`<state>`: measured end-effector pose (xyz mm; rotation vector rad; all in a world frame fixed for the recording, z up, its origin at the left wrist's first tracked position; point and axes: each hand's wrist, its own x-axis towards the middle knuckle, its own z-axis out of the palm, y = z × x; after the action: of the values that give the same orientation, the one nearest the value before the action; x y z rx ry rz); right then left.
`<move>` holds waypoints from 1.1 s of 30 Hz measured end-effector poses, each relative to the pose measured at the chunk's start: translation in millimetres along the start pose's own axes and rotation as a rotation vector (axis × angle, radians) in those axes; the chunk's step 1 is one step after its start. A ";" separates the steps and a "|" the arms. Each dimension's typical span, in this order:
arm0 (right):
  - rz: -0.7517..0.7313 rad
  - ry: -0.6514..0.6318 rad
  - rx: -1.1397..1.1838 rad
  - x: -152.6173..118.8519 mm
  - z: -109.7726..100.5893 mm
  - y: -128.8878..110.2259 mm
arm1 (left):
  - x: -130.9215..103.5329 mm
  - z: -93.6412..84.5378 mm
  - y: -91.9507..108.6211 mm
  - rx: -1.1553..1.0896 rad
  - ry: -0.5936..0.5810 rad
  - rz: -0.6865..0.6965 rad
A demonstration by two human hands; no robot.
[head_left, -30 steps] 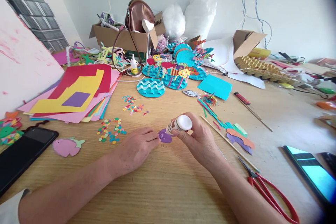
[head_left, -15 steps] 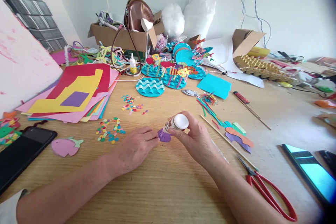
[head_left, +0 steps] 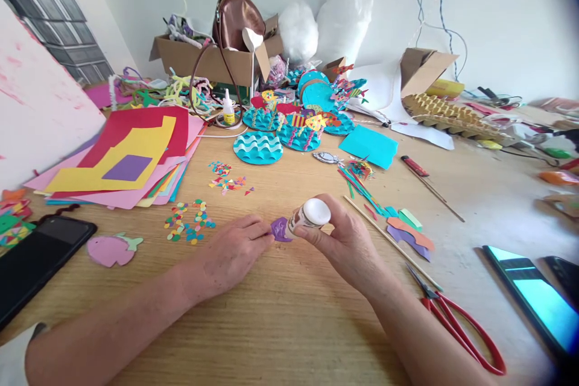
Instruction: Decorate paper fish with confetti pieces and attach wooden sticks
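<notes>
My right hand [head_left: 350,241] is wrapped round a small white glue bottle [head_left: 310,217], tipped with its base up and its nozzle end low over a purple paper cutout [head_left: 280,229]. Pale glue streaks show on the cutout. The fingertips of my left hand [head_left: 239,247] are closed together on the cutout's left edge, keeping it against the wooden table. Left of that hand lie several coloured paper dots [head_left: 192,223] and, behind them, tiny paper snippets [head_left: 228,184]. A pink paper fish [head_left: 113,250] with a green tail rests near my left forearm.
Red-handled scissors [head_left: 452,319], a wooden stick [head_left: 393,241] and wavy paper scraps [head_left: 409,238] lie to the right. Stacked coloured sheets [head_left: 113,157] and a phone [head_left: 40,265] are on the left. Blue wavy discs [head_left: 257,149] with paper fish stand at the back.
The glue bottle has shifted slightly right and down over the purple cutout, uncovering more of its streaked surface. My left hand stays at the cutout's edge.
</notes>
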<state>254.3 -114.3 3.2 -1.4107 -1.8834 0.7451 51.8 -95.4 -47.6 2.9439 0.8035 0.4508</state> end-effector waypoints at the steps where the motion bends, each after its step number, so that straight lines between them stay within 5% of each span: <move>1: -0.003 -0.002 0.004 -0.3 -0.2 0.5 | 0.1 0.0 0.0 0.003 0.003 0.000; 33: -0.006 0.087 0.059 8.4 6.9 9.9 | -0.2 0.0 -0.3 -0.001 0.032 0.019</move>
<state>253.1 -104.0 -7.2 -1.3782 -1.7841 0.7196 51.5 -95.3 -47.7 2.9526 0.7797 0.5011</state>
